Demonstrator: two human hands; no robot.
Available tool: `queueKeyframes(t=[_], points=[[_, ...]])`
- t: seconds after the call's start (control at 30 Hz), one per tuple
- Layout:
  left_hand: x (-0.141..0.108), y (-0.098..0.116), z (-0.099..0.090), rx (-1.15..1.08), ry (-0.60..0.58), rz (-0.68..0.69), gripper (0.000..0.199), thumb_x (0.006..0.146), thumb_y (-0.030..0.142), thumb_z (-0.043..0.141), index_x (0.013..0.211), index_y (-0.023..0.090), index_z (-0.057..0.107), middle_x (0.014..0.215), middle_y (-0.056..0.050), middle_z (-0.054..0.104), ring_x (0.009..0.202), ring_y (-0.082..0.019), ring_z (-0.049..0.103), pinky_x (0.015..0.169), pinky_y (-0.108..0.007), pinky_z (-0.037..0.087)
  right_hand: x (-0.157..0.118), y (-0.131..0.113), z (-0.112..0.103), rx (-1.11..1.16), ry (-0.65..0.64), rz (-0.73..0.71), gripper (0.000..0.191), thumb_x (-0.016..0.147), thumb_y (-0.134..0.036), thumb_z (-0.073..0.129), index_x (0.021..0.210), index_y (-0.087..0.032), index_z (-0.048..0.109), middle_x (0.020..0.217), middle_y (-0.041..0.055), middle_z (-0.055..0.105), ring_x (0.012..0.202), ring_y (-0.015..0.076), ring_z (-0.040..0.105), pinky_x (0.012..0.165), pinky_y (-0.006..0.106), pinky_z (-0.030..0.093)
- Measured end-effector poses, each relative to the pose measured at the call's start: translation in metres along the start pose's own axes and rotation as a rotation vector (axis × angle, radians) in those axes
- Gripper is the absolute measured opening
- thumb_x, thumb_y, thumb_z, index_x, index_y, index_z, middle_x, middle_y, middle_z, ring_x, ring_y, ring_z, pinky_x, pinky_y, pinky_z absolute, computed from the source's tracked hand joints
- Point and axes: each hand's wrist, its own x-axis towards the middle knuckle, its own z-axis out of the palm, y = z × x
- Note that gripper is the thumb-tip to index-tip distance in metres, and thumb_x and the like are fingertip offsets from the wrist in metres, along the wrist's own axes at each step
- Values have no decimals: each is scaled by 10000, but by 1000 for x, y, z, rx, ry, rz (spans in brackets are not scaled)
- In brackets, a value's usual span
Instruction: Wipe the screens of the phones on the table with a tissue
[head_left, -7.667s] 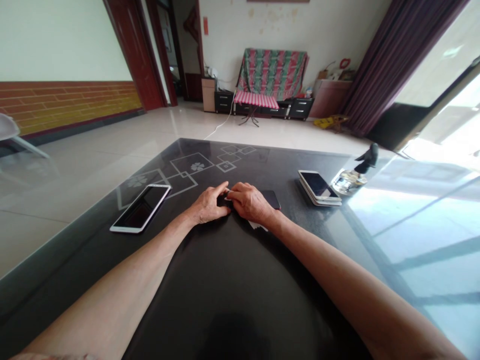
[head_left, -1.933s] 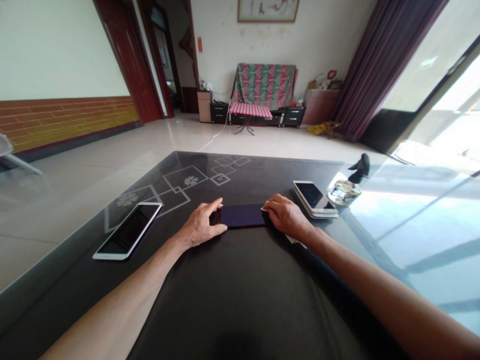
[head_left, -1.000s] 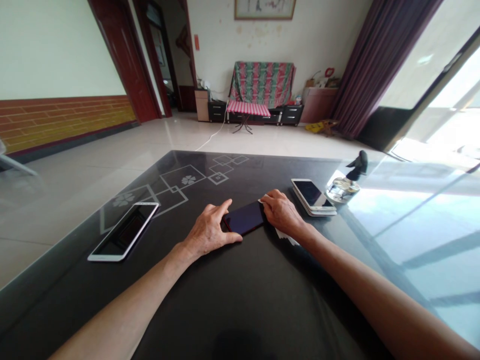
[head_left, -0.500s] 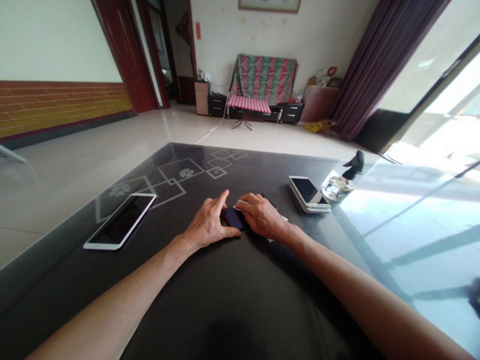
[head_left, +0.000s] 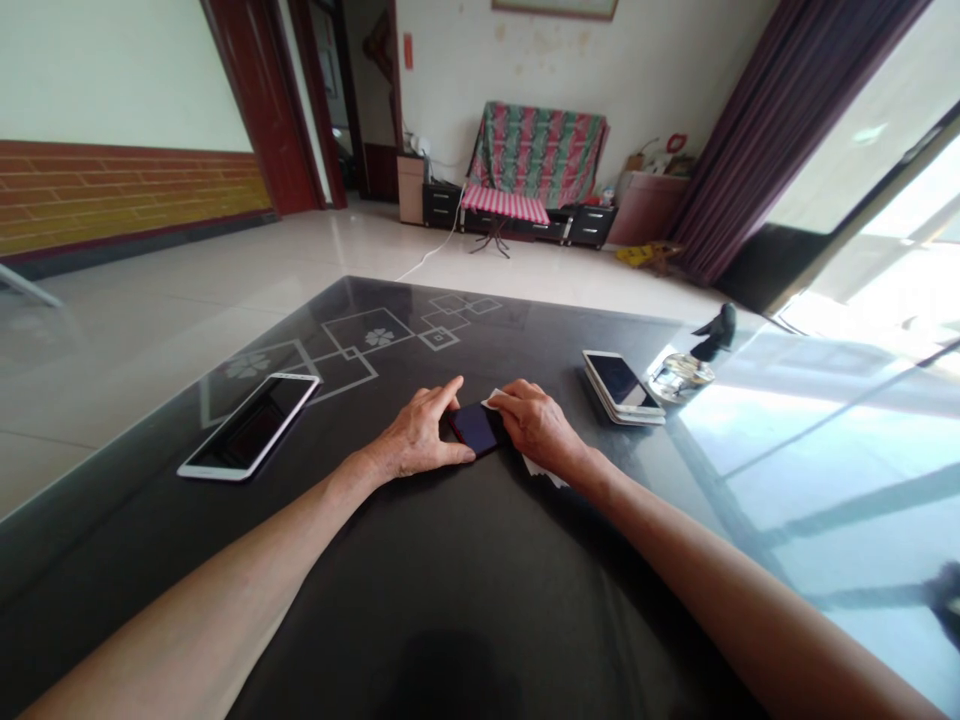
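Note:
A dark smartphone (head_left: 474, 428) lies flat on the black table in front of me, its right part hidden. My left hand (head_left: 421, 432) grips its left end, thumb at the near edge and fingers at the far side. Over the phone's right part, my right hand (head_left: 538, 425) is closed on a white tissue (head_left: 546, 473), which sticks out at the fingertips and below the palm. To the left rests a large white-framed phone (head_left: 251, 428), screen up. On the right lies a stack of white phones (head_left: 621, 385).
A clear spray bottle (head_left: 682, 375) with a black nozzle stands beyond the phone stack. The glossy black table (head_left: 450, 560) carries a pale square-and-flower pattern. Past its far edge are a tiled floor and a stand with a striped top (head_left: 504, 204).
My right hand has shifted slightly right with the tissue, baring more of the phone's screen. My left hand keeps its hold. The whole view has moved a little.

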Motion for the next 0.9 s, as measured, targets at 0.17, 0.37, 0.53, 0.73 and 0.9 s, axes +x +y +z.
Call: queueKeyframes(t=[0.17,0.37,0.53,0.73,0.9], points=[[0,2,-1,-14,-9,-34,975,560,371,802,1409,182,362,1084,-71,604,1039,-270,528,964,-437,420,4,-21,-3,-14,-102,-151,311,896,-130,413,1122,-195,615,1085,90,575,937,187,514,880,323,393],[0,0,0,-13,9,-23,977,555,388,805,1407,193,368,1083,-69,607,1033,-269,534,953,-439,426,-1,-22,-12,-114,-125,-61,352,892,-185,447,1210,-272,569,1204,72,540,987,225,479,860,364,366],[1,0,0,-15,1,-31,986,550,398,805,1407,187,367,1086,-75,608,1026,-267,537,950,-437,428,1,-24,-12,-121,-137,-61,345,893,-191,441,1204,-258,575,1210,80,534,988,228,470,854,368,356],[2,-1,-1,-10,-27,-54,1021,552,425,796,1426,178,328,1122,-78,600,1062,-274,521,972,-432,411,0,-36,-8,-35,-169,-174,379,881,-170,452,1233,-261,556,1212,65,533,991,215,461,883,366,344],[2,2,-3,-2,-36,-65,1025,548,438,794,1423,167,334,1117,-81,603,1055,-269,529,975,-422,408,-2,-34,-2,-21,-116,-127,375,884,-170,440,1226,-261,564,1215,74,524,999,219,454,877,366,344]])
